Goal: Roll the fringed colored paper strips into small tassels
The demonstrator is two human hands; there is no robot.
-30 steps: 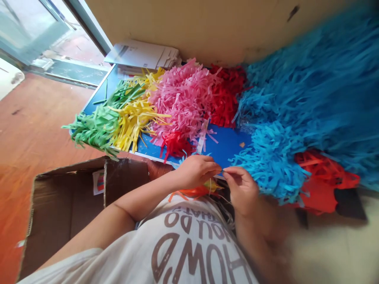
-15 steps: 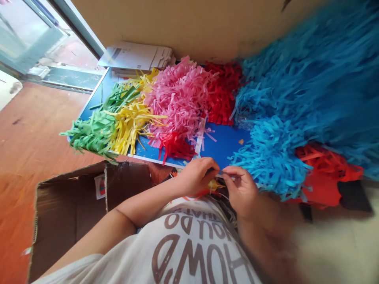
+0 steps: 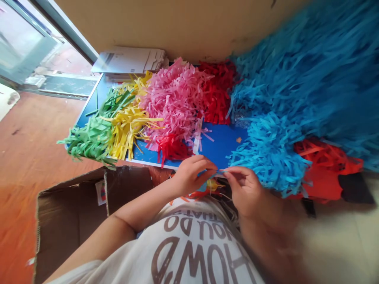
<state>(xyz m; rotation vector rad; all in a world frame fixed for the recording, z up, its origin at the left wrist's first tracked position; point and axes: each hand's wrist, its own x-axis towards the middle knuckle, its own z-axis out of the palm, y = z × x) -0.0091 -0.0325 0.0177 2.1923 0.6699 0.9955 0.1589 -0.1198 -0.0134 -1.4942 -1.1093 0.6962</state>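
Close in front of my shirt, my left hand [image 3: 192, 175] and my right hand [image 3: 245, 188] pinch a small blue paper strip [image 3: 219, 172] between them. More blue shows under the fingers of my left hand, partly covered by it. Below the hands lies something yellow [image 3: 213, 184] with orange pieces around it, half hidden in my lap. Right of my right hand is a heap of light-blue fringed paper [image 3: 269, 154]. A red fringed bunch [image 3: 173, 148] lies on the blue table [image 3: 219, 142], just beyond my left hand.
Green [image 3: 91, 136], yellow [image 3: 126, 126] and pink fringed paper [image 3: 176, 98] cover the table's left part, with dark red [image 3: 217, 94] behind. A big blue fringed mass [image 3: 319, 79] fills the right. White flat cartons [image 3: 130, 59] stand at the back; an open cardboard box [image 3: 68, 209] is at lower left.
A blue paper strip now shows between my fingertips and under my left hand, where dark gaps showed before. Both hands remain close together. The view has shifted slightly.
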